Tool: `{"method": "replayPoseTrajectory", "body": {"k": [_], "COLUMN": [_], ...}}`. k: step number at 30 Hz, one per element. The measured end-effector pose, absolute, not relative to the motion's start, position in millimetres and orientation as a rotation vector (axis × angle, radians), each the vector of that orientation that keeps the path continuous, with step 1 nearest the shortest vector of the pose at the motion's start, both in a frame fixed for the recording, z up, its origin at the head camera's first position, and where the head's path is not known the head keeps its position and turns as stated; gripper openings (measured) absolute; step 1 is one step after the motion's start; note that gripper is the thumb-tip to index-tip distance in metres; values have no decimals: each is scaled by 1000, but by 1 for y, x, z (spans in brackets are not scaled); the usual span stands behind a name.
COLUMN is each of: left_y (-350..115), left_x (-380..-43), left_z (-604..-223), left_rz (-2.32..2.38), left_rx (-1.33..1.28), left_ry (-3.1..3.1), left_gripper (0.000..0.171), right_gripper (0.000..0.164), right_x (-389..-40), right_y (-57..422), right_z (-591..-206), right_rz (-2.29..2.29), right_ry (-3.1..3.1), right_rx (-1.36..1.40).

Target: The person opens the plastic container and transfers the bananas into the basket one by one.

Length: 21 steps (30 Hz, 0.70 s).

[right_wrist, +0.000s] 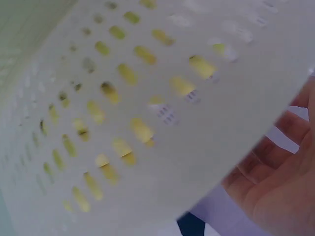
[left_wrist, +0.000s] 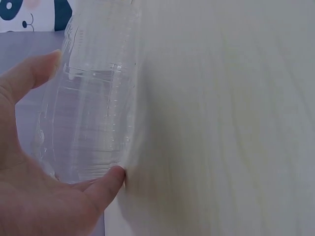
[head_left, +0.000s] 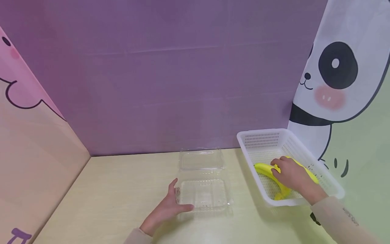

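A clear plastic clamshell box (head_left: pixel 202 193) lies with its lid folded back on the table. My left hand (head_left: pixel 169 205) is at its near left corner, thumb along the front edge and fingers spread up the left side. In the left wrist view the same hand (left_wrist: pixel 54 191) spans the clear box (left_wrist: pixel 93 108), touching its edge. Over the white basket, my right hand (head_left: pixel 289 174) reaches down onto yellow bananas (head_left: pixel 268 169), fingers bent. The right wrist view shows that hand (right_wrist: pixel 280 182) behind the basket wall (right_wrist: pixel 197 162); its fingertips are hidden, so a grip cannot be confirmed.
The white perforated basket (head_left: pixel 259 184) stands at the right of the light wooden table (head_left: pixel 115 193), close to the panda-printed side wall (head_left: pixel 338 108). A purple backdrop (head_left: pixel 152 84) rises behind the table. A pink and peach panel (head_left: pixel 30 142) borders the left.
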<state>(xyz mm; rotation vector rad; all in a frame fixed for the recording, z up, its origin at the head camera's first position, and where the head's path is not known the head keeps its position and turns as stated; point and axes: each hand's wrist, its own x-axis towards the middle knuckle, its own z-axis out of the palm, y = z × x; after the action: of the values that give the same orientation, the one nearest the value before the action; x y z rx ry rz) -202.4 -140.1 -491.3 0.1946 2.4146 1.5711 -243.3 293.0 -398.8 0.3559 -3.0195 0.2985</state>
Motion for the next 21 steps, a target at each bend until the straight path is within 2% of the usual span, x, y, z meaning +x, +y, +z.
{"method": "replayPoseTrajectory", "body": {"k": [12,21], "left_y": [-137,-140], "left_x": [-203,-204], "left_z": [-488,-488], "left_rz": [1576,1578], "left_rx": [188,232], "left_ry": [2429,2484], "left_gripper": [126,122], "right_gripper": [21,21], "right_x": [-225,-211], "right_y": [265,240], "right_z": [-394,-390], "right_rz": [310,338], "right_ry": [-2895,-2815], "right_rx": [441,491]}}
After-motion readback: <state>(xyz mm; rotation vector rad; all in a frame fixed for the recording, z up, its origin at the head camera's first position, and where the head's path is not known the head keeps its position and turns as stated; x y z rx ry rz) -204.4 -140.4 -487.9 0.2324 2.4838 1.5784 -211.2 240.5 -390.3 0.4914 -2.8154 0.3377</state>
